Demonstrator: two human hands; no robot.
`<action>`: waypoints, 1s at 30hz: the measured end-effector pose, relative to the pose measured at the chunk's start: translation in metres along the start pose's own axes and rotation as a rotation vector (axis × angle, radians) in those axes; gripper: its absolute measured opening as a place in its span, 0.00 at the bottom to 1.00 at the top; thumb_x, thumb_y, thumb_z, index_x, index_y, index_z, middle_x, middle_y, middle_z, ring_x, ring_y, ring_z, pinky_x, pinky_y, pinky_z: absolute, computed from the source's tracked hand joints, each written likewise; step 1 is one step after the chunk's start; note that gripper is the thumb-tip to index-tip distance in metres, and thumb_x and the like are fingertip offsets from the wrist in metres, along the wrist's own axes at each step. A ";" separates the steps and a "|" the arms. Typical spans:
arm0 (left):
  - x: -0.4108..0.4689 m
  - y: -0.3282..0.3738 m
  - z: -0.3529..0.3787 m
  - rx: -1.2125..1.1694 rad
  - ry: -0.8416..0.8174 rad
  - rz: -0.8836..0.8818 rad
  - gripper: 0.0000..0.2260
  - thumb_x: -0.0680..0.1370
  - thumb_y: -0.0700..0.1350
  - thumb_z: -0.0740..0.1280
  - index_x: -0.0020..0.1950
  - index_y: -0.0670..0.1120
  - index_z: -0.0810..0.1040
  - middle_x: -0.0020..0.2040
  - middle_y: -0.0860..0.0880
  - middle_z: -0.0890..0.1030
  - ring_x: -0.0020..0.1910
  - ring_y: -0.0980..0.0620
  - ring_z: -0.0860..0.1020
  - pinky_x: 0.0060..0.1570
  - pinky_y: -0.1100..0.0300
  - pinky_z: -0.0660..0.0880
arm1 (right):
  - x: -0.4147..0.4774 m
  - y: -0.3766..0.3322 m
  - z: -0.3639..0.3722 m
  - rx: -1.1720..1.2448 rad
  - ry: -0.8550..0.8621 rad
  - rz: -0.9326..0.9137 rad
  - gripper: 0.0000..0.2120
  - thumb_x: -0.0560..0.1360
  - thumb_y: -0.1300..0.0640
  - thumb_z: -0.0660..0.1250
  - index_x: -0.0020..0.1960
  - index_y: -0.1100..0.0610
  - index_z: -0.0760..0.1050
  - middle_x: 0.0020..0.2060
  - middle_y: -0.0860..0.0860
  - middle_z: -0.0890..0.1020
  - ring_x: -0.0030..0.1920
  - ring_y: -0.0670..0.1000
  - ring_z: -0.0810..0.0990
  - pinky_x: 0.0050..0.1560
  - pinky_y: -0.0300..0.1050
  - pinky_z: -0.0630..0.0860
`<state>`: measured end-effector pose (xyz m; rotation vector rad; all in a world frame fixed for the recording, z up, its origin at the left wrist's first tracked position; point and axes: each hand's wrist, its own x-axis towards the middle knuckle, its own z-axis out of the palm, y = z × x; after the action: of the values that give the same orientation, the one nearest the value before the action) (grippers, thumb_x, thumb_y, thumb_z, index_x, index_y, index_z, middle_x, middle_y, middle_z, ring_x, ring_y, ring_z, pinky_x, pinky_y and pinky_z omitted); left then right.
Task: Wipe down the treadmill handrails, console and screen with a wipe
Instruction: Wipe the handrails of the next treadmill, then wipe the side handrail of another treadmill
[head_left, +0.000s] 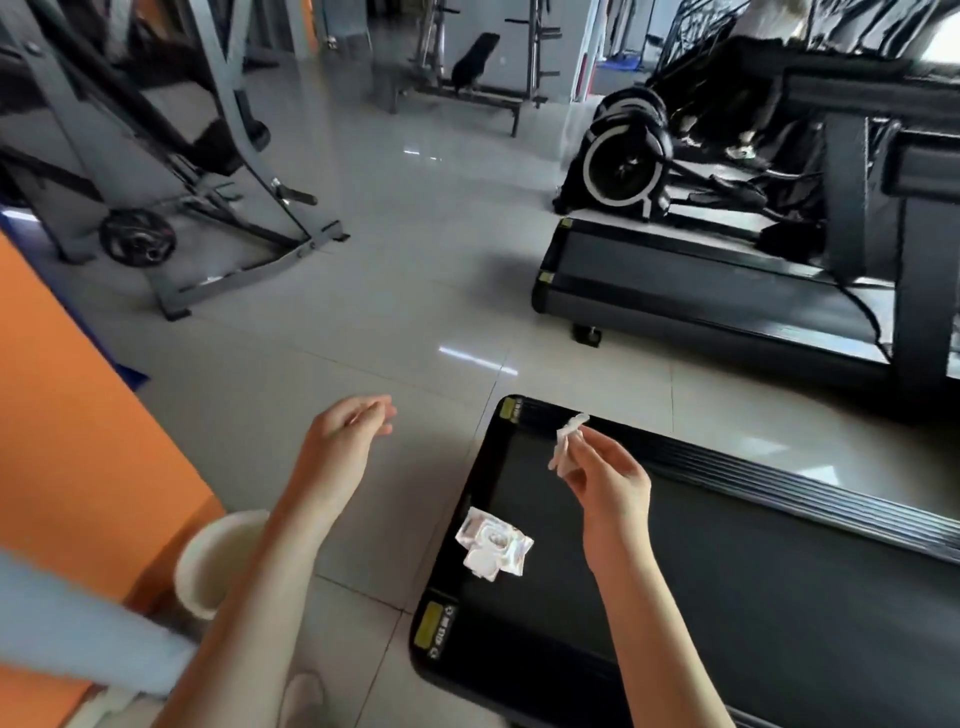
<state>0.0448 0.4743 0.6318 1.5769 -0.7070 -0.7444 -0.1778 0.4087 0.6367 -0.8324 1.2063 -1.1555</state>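
Note:
My right hand (605, 480) pinches a small white wipe (566, 441) above the rear end of a black treadmill deck (701, 597). A shiny pack of wipes (492, 543) lies on the belt just below and to the left of that hand. Over the floor tiles to the left of the deck hovers my left hand (345, 434), its fingers relaxed and holding nothing. The handrails, console and screen of this treadmill are out of view.
A second treadmill (691, 280) stands further back on the right, an elliptical (623, 161) behind it. A grey weight machine frame (208, 171) with a plate fills the far left. An orange wall (67, 415) runs along my left. Glossy floor tiles (395, 260) lie between.

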 end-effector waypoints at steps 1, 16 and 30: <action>0.018 -0.001 -0.012 0.009 -0.007 0.007 0.11 0.82 0.39 0.58 0.46 0.51 0.77 0.45 0.53 0.81 0.43 0.57 0.79 0.39 0.72 0.70 | 0.006 0.005 0.020 0.012 0.010 -0.006 0.04 0.76 0.65 0.68 0.45 0.58 0.80 0.27 0.48 0.80 0.31 0.44 0.78 0.42 0.37 0.78; 0.250 0.015 -0.102 0.053 -0.203 0.010 0.12 0.81 0.37 0.59 0.45 0.50 0.78 0.44 0.52 0.82 0.43 0.55 0.80 0.46 0.62 0.71 | 0.069 0.030 0.255 0.063 0.145 -0.046 0.06 0.75 0.66 0.69 0.41 0.60 0.81 0.33 0.55 0.79 0.37 0.50 0.75 0.46 0.42 0.75; 0.494 0.049 0.012 0.176 -0.403 0.127 0.11 0.80 0.39 0.61 0.45 0.53 0.78 0.44 0.54 0.82 0.44 0.54 0.81 0.42 0.63 0.69 | 0.313 -0.017 0.334 0.202 0.246 -0.172 0.06 0.76 0.67 0.67 0.42 0.61 0.79 0.29 0.48 0.81 0.31 0.42 0.80 0.37 0.32 0.77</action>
<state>0.3353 0.0722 0.6423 1.5360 -1.1835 -0.9371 0.1330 0.0727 0.6386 -0.6634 1.2089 -1.5281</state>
